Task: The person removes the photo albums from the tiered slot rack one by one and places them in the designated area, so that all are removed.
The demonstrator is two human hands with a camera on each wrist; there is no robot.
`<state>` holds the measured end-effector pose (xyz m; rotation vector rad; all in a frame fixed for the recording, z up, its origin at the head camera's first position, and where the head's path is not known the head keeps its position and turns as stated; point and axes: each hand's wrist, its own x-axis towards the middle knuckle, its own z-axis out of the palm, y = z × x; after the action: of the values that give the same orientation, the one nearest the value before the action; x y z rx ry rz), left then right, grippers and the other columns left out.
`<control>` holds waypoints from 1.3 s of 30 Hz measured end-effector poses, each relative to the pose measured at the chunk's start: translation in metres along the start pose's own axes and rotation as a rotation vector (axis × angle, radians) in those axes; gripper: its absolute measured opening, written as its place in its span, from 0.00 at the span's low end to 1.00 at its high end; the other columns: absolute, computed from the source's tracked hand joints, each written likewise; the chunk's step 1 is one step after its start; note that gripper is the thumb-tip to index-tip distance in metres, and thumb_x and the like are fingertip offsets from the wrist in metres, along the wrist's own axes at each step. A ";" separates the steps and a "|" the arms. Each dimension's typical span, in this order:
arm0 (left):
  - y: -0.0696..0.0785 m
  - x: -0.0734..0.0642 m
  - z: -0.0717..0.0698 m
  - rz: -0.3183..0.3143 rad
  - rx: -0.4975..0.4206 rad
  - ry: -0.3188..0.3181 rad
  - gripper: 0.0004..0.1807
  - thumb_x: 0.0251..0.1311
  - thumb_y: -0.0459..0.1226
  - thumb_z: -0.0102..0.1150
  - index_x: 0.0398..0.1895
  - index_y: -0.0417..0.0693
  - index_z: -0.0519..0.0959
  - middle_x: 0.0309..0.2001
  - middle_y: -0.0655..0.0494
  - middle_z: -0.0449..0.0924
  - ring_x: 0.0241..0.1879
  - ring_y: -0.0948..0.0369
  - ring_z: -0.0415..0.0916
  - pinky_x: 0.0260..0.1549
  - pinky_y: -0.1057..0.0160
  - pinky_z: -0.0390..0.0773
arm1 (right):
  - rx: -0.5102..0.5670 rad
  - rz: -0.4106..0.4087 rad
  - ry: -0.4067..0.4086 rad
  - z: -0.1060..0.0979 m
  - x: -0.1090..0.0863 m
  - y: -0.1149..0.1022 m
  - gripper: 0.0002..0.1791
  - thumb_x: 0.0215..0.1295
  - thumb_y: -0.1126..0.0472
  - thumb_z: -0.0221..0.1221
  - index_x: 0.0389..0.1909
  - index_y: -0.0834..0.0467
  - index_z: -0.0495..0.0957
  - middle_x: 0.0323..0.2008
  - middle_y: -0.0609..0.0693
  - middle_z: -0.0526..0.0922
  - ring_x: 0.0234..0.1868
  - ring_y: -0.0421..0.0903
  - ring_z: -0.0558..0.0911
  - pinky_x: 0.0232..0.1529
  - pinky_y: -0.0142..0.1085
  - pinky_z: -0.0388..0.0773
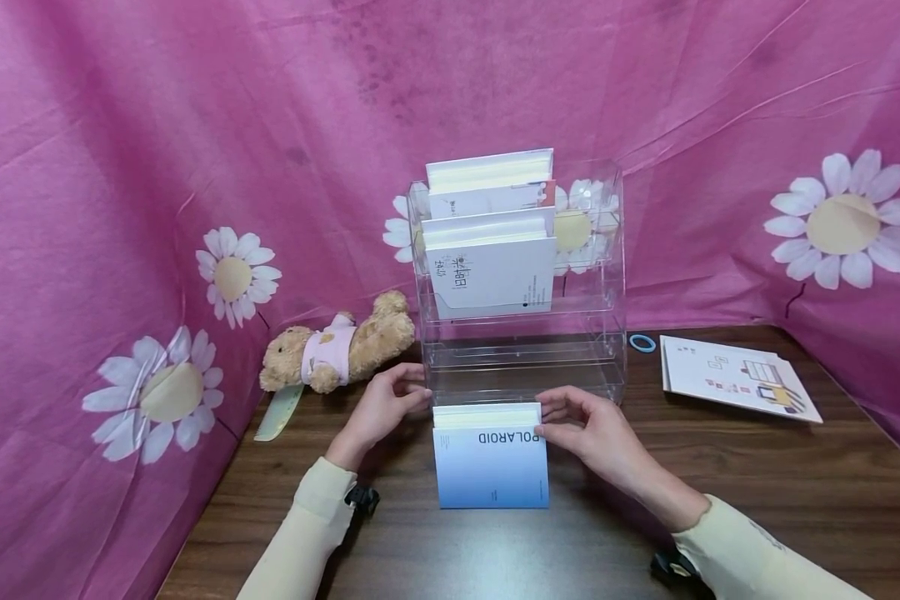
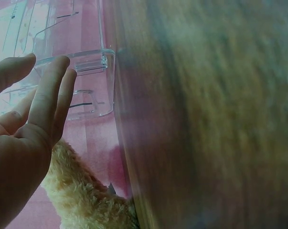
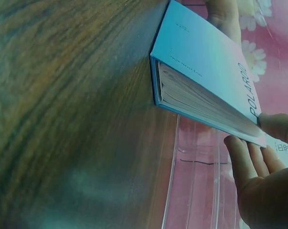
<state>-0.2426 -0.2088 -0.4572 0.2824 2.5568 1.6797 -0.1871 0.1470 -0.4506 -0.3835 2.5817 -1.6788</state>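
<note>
A blue-and-white photo album [image 1: 492, 467] marked POLAROID stands upright on the table, in front of a clear tiered display rack [image 1: 525, 379]. My right hand [image 1: 598, 437] pinches the album's upper corner, thumb on the cover and fingers behind, as the right wrist view also shows. On the other side, my left hand [image 1: 382, 410] is by the rack's lower left corner, its fingers fairly straight and holding nothing. Two white albums sit in the rack: one in front [image 1: 491, 275], another behind [image 1: 487, 171] on a higher tier.
Left of the rack lies a teddy bear [image 1: 330, 354] in a pink shirt, with a pale comb [image 1: 279, 412] partly under it. At the right are a light blue ring [image 1: 642, 342] and a stack of white albums [image 1: 735, 379]. Pink flowered cloth [image 1: 330, 150] hangs around the table.
</note>
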 end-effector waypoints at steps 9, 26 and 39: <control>-0.001 0.000 -0.001 0.007 0.010 0.000 0.24 0.76 0.30 0.69 0.72 0.37 0.80 0.64 0.37 0.86 0.57 0.52 0.90 0.49 0.70 0.92 | -0.017 -0.001 0.011 0.000 0.003 -0.003 0.21 0.68 0.59 0.79 0.60 0.55 0.88 0.48 0.51 0.94 0.48 0.42 0.90 0.45 0.29 0.87; 0.000 0.001 0.000 -0.002 0.007 0.009 0.24 0.75 0.29 0.70 0.72 0.36 0.80 0.64 0.37 0.87 0.57 0.50 0.90 0.48 0.71 0.91 | -0.035 0.032 -0.077 0.005 0.016 0.003 0.23 0.69 0.58 0.77 0.62 0.58 0.87 0.49 0.52 0.94 0.49 0.44 0.91 0.46 0.28 0.88; 0.001 0.000 0.002 -0.018 -0.067 -0.001 0.25 0.74 0.26 0.68 0.72 0.34 0.78 0.65 0.33 0.84 0.54 0.56 0.89 0.51 0.65 0.95 | -0.074 0.087 -0.116 0.010 0.021 0.012 0.24 0.68 0.56 0.78 0.62 0.59 0.89 0.48 0.50 0.94 0.48 0.42 0.91 0.48 0.28 0.88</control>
<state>-0.2422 -0.2060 -0.4570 0.2555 2.4882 1.7547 -0.2082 0.1377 -0.4636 -0.3550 2.5423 -1.4912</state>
